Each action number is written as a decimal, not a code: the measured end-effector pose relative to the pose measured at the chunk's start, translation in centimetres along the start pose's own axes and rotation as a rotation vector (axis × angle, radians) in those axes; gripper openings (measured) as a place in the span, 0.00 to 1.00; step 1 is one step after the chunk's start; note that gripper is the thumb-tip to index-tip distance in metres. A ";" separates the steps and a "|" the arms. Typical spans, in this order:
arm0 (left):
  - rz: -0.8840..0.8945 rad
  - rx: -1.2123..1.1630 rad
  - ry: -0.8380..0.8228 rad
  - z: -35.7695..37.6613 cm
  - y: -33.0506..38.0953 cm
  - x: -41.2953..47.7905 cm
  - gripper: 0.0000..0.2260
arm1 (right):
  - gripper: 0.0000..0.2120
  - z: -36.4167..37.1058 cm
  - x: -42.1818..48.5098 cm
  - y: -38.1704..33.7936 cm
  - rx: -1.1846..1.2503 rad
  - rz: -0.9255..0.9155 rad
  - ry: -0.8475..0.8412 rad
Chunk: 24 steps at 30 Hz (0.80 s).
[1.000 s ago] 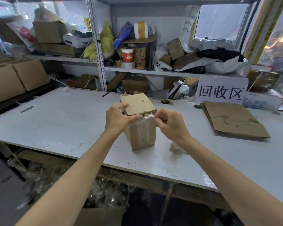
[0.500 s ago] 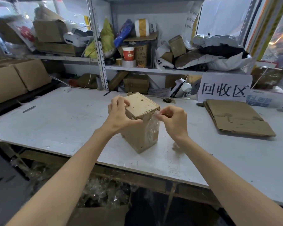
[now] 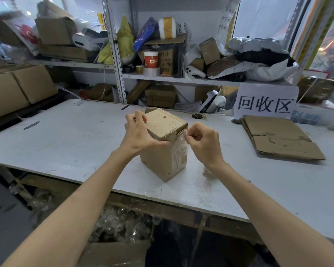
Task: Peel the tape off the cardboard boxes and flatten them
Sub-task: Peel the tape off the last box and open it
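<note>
Box [image 3: 163, 151] stands upright near the middle of the counter [image 3: 66, 141], nearer its front edge, one corner turned toward the person. Left hand [image 3: 138, 135] grips its top, with fingers [image 3: 138, 116] curled over the far side of the lid flap and the thumb pressed on the near face below. Right hand [image 3: 202, 141] is curled, thumb and forefinger pinching the clear tape [image 3: 179, 153] at the box's upper right corner. The box is probably light and empty, so it would tip or slide under a pull, and the steadying grip matters. Its worn cardboard is stiff but its surface tears. The thin tape wrinkles and may snap, so a slow pull along the face seems safest. Flattened cardboard [image 3: 278, 139] lies toward the counter's right back corner.
</note>
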<state>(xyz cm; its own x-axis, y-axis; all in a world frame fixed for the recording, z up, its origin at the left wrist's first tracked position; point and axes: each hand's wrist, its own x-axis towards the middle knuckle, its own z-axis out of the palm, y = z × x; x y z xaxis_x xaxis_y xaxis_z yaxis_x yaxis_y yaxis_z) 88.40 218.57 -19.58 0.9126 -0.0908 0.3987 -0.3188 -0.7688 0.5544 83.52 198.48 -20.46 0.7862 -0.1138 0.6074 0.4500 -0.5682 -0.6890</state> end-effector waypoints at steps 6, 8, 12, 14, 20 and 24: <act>-0.146 -0.168 0.026 -0.6 0.5 -0.2 0.42 | 0.07 -1.9 0.2 -0.4 0.102 0.062 -0.081; -0.221 -0.296 0.065 -1.5 0.1 0.2 0.42 | 0.07 -2.5 -0.2 -0.3 0.149 0.101 -0.096; -0.193 -0.292 0.014 -2.6 -0.2 0.6 0.41 | 0.06 -3.3 -0.6 -0.1 0.132 0.150 -0.095; -0.142 -0.232 0.017 -2.5 0.3 0.7 0.37 | 0.09 -3.5 0.0 -0.4 0.160 0.172 -0.076; -0.184 -0.251 0.056 -1.4 1.8 0.8 0.33 | 0.06 -1.6 0.4 -2.0 -0.057 -0.013 -0.117; -0.233 -0.241 0.003 -0.5 1.1 -0.1 0.40 | 0.16 -0.9 0.6 -1.6 0.000 0.051 -0.314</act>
<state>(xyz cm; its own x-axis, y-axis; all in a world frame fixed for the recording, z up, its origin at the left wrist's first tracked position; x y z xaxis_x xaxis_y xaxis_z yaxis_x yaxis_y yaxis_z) 87.87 218.10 -18.62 0.9673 0.0718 0.2434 -0.1539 -0.5965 0.7877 82.86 198.58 -18.59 0.9001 0.1148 0.4203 0.4066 -0.5681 -0.7155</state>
